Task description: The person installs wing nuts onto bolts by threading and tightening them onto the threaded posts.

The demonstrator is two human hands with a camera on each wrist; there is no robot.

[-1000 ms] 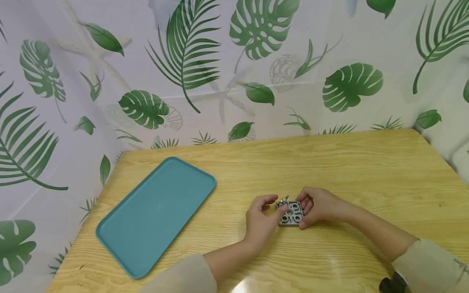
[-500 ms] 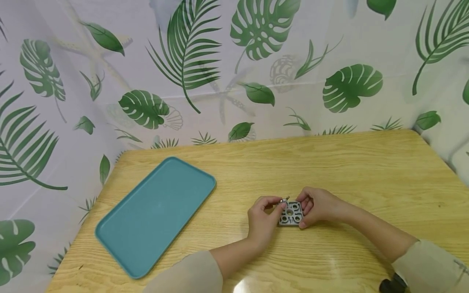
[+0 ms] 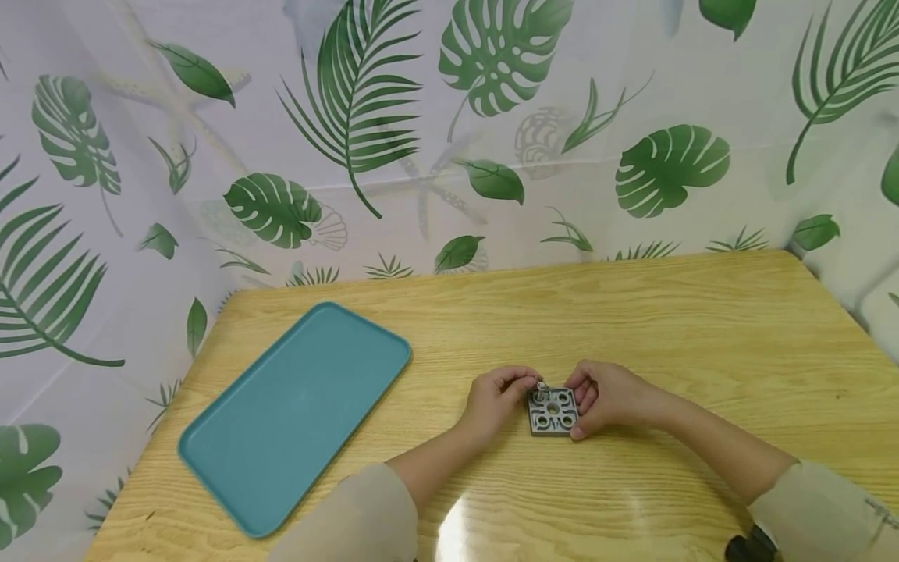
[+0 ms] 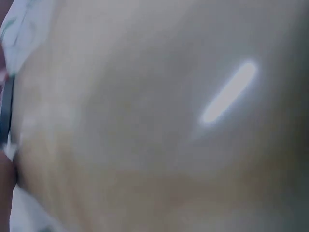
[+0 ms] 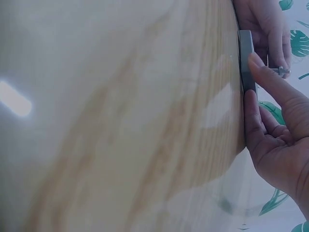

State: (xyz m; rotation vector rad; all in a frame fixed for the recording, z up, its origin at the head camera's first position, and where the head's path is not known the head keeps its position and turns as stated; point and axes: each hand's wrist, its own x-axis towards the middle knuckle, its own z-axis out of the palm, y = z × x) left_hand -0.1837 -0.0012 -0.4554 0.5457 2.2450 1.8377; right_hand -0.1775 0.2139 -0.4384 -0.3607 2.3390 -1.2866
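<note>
A square grey metal plate point(image 3: 553, 421) with several round holes lies flat on the wooden table. At its far left corner a small metal screw point(image 3: 541, 386) stands up from the plate; its head point(image 5: 284, 71) shows in the right wrist view. My left hand point(image 3: 492, 396) has thumb and forefinger pinched at this screw, partly covering it from the side. With thumb and fingers, my right hand point(image 3: 612, 394) grips the plate's right edge. In the left wrist view only a dark edge of the plate point(image 4: 6, 108) and bits of fingers appear.
A blue-green rectangular tray point(image 3: 295, 421) lies to the left on the table point(image 3: 667, 312). Behind the table hangs a white cloth point(image 3: 393, 156) printed with green leaves. A black object point(image 3: 751, 545) sits near the right sleeve at the bottom edge.
The left hand's thumb has drawn back off the plate's face to the screw, uncovering the plate's left side. The screw looks more upright. The right hand stays on the plate.
</note>
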